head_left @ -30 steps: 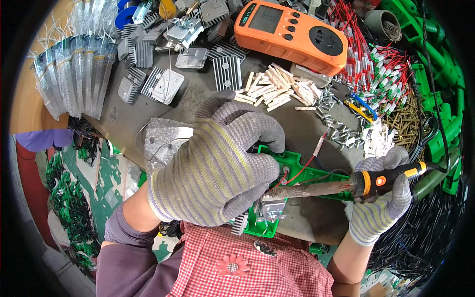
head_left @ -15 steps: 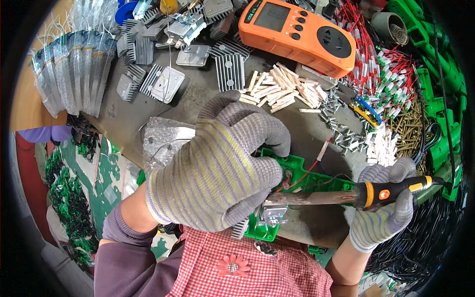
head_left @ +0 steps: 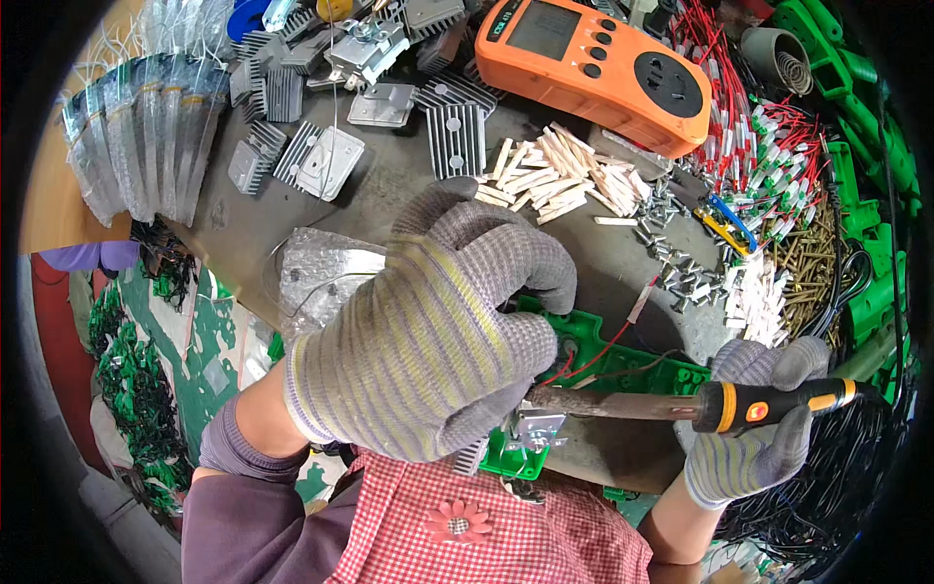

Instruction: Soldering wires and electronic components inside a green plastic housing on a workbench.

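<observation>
Right hand point(head_left: 754, 428), in a striped knit glove, is wrapped round the black-and-yellow handle of a soldering iron point(head_left: 744, 404), whose long metal barrel points toward the desk's left edge. Its tip end lies just beside the fingers of the left hand point(head_left: 418, 341), above a silver metal part point(head_left: 538, 428); the tip itself cannot be made out. Curled and gloved alike, the left hand covers one end of a green plastic housing point(head_left: 637, 360) near the near edge of the desk point(head_left: 389, 161); I cannot tell whether its fingertips meet or what they pinch. From the housing rises a red wire point(head_left: 605, 350) with a white sleeve. Beside the left hand, on the side of the desk's left edge, sits a clear bubble-wrap bag point(head_left: 316, 273). Farther back lies a heap of white strips point(head_left: 564, 175), with finned heat sinks point(head_left: 455, 141) spread toward the far left corner and an orange meter point(head_left: 623, 83) by the far edge. Toward the right edge are loose silver rivets point(head_left: 686, 277), brass-coloured screws point(head_left: 812, 243) and a bundle of red-wired parts point(head_left: 715, 127).
</observation>
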The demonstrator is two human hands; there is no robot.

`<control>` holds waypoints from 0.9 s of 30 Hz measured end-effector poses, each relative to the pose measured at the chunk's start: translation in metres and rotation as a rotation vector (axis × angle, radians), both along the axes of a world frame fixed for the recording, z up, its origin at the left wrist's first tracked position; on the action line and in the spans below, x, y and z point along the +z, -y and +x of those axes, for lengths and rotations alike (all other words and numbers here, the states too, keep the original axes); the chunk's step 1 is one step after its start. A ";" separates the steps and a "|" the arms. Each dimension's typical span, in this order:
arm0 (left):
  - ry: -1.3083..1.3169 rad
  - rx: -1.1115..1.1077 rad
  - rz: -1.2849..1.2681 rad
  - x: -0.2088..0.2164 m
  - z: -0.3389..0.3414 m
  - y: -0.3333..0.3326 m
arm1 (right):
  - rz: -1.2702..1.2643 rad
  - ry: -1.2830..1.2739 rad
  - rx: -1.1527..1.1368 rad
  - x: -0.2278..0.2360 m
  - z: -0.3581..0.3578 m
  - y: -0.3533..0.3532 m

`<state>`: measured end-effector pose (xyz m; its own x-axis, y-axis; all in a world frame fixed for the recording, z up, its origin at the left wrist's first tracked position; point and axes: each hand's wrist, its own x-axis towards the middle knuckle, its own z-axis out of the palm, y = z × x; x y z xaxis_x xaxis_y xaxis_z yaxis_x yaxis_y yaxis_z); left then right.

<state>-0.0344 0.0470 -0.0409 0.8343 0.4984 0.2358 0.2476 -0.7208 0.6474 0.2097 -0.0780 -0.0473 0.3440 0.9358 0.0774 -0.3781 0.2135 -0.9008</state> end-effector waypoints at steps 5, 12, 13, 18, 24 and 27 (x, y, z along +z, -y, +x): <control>-0.044 -0.009 0.028 0.003 0.001 -0.002 | 0.054 0.044 -0.059 -0.002 0.008 0.005; 0.001 -0.005 0.020 0.001 0.001 -0.001 | 0.015 -0.035 -0.097 0.003 0.002 0.001; 0.019 -0.007 -0.004 0.000 0.001 0.000 | 0.015 -0.036 -0.097 0.001 0.002 0.001; 0.052 0.005 0.014 -0.003 0.001 0.000 | 0.068 -0.087 -0.066 -0.001 0.008 -0.001; 0.045 -0.004 0.026 -0.002 -0.003 0.001 | 0.023 -0.152 -0.292 0.003 0.018 0.003; 0.043 -0.007 0.042 -0.002 -0.003 -0.001 | -0.025 -0.139 -0.268 0.002 0.023 0.005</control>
<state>-0.0370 0.0479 -0.0424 0.8265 0.4814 0.2919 0.2148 -0.7489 0.6268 0.2327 -0.0825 -0.0458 0.5848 0.8111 -0.0093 -0.4310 0.3010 -0.8507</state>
